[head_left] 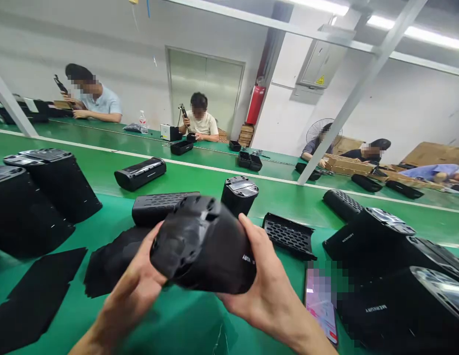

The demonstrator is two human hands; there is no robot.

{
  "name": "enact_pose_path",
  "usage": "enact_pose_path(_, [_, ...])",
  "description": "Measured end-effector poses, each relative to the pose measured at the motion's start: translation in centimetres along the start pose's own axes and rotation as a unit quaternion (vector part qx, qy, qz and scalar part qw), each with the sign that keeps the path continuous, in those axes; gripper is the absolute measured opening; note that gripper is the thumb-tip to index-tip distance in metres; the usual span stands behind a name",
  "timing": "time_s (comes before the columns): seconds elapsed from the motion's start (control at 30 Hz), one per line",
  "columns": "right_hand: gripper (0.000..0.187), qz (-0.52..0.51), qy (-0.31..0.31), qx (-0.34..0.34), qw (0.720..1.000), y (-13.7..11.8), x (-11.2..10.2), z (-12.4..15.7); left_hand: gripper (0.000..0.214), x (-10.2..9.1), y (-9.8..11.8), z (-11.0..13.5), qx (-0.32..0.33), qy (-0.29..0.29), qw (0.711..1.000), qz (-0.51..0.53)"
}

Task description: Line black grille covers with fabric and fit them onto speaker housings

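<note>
Between my two hands, above the green table, I hold a black speaker housing (218,246) with rounded ends and small white lettering on its side. My left hand (140,278) grips its left end and is somewhat blurred. Wrapped around the right side is my right hand (266,281), thumb on top. Just behind stand an upright black housing (238,197) and a lying one with slots (160,204). A perforated black grille (289,234) lies to the right of my right hand. Flat black sheets (111,261) spread out by my left hand.
Black housings stand at left (62,182) and right (384,310). A phone (321,305) lies near my right forearm. Another housing (140,173) rests farther back on the green table (199,185). Several people work across it, and a slanted white post (347,108) rises at right.
</note>
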State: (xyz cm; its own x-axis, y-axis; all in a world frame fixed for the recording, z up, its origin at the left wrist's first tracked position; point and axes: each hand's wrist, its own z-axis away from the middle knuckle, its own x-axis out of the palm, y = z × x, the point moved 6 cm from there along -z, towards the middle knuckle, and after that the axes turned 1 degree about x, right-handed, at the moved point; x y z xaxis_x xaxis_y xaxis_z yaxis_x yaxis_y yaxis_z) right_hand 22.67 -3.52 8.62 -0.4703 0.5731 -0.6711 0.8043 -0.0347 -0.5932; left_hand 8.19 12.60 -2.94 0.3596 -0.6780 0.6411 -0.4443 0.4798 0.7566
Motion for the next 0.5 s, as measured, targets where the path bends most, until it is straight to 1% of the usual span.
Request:
enact_pose_path(0.03, [0.113,0.051,-0.028,-0.012,0.998,-0.1,-0.3,0.3,0.106,-0.1,1.5,0.2,0.021,0.007,0.998,-0.063])
enact_pose_path(0.07, [0.115,0.108,-0.061,-0.024,0.992,-0.1,-0.2,0.7,0.12,0.0,2.6,0.4,0.028,0.015,0.99,-0.14])
enact_pose_path(0.1, [0.119,0.157,-0.093,-0.033,0.983,0.0,0.2,1.0,0.125,0.3,3.3,0.6,0.025,0.023,0.973,-0.226])
enact_pose_path(0.13, [0.121,0.191,-0.12,-0.036,0.974,0.2,0.6,1.3,0.122,0.7,3.6,0.8,0.013,0.032,0.952,-0.305])
enact_pose_path(0.17, [0.122,0.21,-0.139,-0.034,0.967,0.4,1.0,1.5,0.114,1.1,3.6,1.0,-0.003,0.041,0.932,-0.36])
enact_pose_path(0.2, [0.122,0.216,-0.153,-0.031,0.964,0.5,1.4,1.7,0.104,1.4,3.4,1.2,-0.019,0.05,0.923,-0.382])
enact_pose_path(0.23, [0.123,0.212,-0.162,-0.029,0.963,0.7,1.5,2.0,0.097,1.8,3.1,1.3,-0.027,0.055,0.921,-0.384])
enact_pose_path(0.27, [0.126,0.201,-0.165,-0.029,0.965,0.8,1.4,2.4,0.095,2.0,2.9,1.5,-0.029,0.057,0.924,-0.377])
enact_pose_path(0.3, [0.13,0.184,-0.155,-0.023,0.97,1.0,1.0,2.8,0.094,2.1,2.7,1.6,-0.026,0.058,0.927,-0.369])
enact_pose_path(0.33, [0.133,0.158,-0.134,0.0,0.978,1.5,0.3,3.3,0.095,2.0,2.7,1.7,-0.024,0.059,0.931,-0.359])
enact_pose_path(0.37, [0.131,0.114,-0.108,0.042,0.987,2.4,-0.4,3.9,0.096,1.7,2.6,1.8,-0.022,0.059,0.934,-0.35])
enact_pose_path(0.4, [0.124,0.053,-0.081,0.098,0.991,3.4,-1.0,4.7,0.099,1.3,2.6,1.8,-0.024,0.056,0.937,-0.345])
enact_pose_path(0.43, [0.115,-0.016,-0.055,0.156,0.986,4.6,-1.4,5.5,0.103,0.8,2.6,1.7,-0.028,0.051,0.938,-0.341])
enact_pose_path(0.47, [0.108,-0.082,-0.033,0.206,0.974,5.8,-1.5,6.4,0.108,0.5,2.6,1.6,-0.034,0.042,0.94,-0.338])
enact_pose_path(0.5, [0.107,-0.136,-0.017,0.24,0.961,6.7,-1.3,7.2,0.114,0.2,2.5,1.5,-0.039,0.029,0.941,-0.335])
